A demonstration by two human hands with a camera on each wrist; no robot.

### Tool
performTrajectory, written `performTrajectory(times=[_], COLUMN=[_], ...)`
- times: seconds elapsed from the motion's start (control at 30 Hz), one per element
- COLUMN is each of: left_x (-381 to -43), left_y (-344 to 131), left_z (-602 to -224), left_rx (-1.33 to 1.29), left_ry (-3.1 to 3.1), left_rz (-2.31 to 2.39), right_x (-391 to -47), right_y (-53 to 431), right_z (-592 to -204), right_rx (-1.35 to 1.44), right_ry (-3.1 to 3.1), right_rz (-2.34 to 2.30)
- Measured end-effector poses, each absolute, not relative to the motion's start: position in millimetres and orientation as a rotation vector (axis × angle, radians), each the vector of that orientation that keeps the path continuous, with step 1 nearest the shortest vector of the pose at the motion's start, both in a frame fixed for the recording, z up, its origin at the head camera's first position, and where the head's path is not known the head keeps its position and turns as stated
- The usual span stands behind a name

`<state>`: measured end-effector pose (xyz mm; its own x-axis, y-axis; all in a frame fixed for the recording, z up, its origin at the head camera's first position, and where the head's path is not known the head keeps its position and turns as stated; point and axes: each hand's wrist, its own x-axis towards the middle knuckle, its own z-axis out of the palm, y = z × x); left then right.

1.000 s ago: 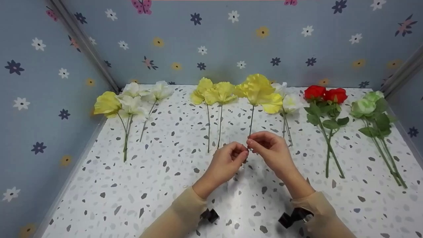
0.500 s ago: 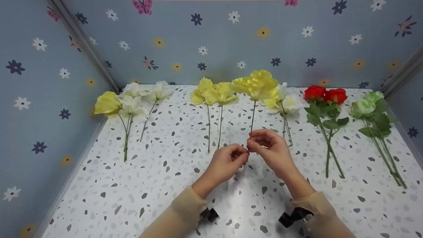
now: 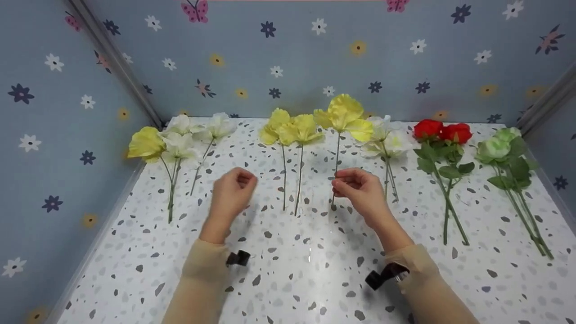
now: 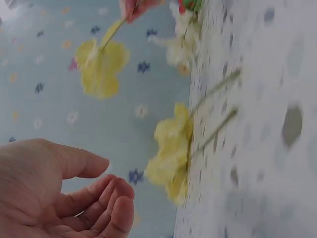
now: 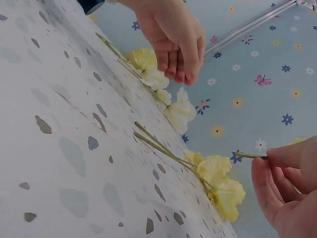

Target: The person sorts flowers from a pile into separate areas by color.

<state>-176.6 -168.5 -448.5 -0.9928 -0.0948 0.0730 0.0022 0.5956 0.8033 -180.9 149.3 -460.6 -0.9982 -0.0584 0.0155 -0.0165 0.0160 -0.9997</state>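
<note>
Along the left side, we face a blue side panel [image 3: 49, 135] printed with flowers, meeting the matching back wall [image 3: 292, 49] at a metal corner post [image 3: 119, 65]. Before us spreads the white tabletop [image 3: 135, 288], speckled with grey chips and glossy toward the near middle. On it, leftmost, a yellow bloom [image 3: 146, 143] lies beside white flowers [image 3: 179, 145]. Next hangs our left hand [image 3: 231, 193], its grip narrow, a small gap between thumb and loosely bent fingers. Two yellow flowers [image 3: 303, 128] lie farther right, stems toward us. Then our right hand [image 3: 362, 189] has its grip pinched on the stem of a raised yellow flower [image 3: 344, 112], held above the tabletop. Past it we see white blossoms [image 3: 396, 141], red roses [image 3: 429, 129] with crossed stems, and pale green roses [image 3: 495, 148] near the right panel [image 3: 560, 139].
</note>
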Motion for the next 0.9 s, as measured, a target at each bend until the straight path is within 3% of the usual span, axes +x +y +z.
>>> performTrajectory(times=[0.2, 0.37, 0.6, 0.9], left_x=[-177, -166, -166, -171], left_y=[-266, -313, -329, -330], left_z=[-457, -468, -479, -485], left_rx=[0.430, 0.689, 0.832, 0.765], left_ry=[-2.686, -2.711, -2.865, -2.865], left_rz=[-1.098, -0.932, -0.910, -0.893], right_x=[-202, -215, -227, -233], right_y=[124, 103, 83, 62], right_z=[-469, -474, -475, -473], right_rx=[-0.016, 0.039, 0.054, -0.081], right_ry=[2.211, 2.227, 2.274, 2.190], right_rz=[-2.102, -2.011, -1.916, -1.989])
